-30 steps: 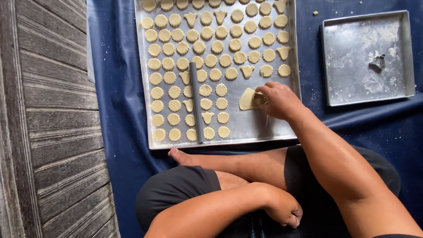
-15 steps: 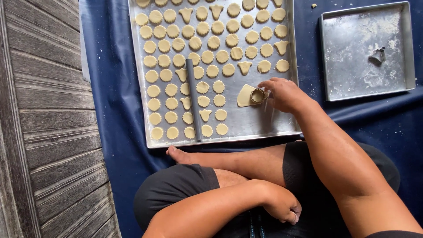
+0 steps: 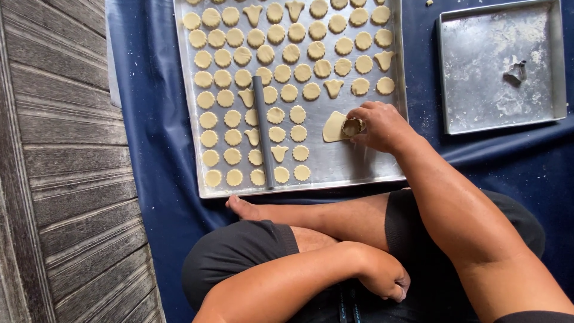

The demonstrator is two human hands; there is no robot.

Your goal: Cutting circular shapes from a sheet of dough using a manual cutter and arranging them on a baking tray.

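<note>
My right hand (image 3: 382,125) grips a small round cookie cutter (image 3: 352,126) and presses it into a flat piece of pale dough (image 3: 332,127) on a large metal baking tray (image 3: 359,167). Several cut round and shaped cookies (image 3: 275,72) fill the tray in rows. A thin grey rod (image 3: 262,131) lies lengthwise among them. My left hand (image 3: 385,278) rests curled in my lap, holding nothing.
A smaller square metal tray (image 3: 502,66) with flour dust and a metal shaped cutter (image 3: 516,72) sits at the right. Everything lies on a dark blue sheet (image 3: 155,149). Weathered wooden planks (image 3: 54,179) run along the left. My crossed legs are below the tray.
The view has shifted a little; my right hand stays on the cutter over the dough piece, pressing at nearly the same spot. My left hand has not moved.
</note>
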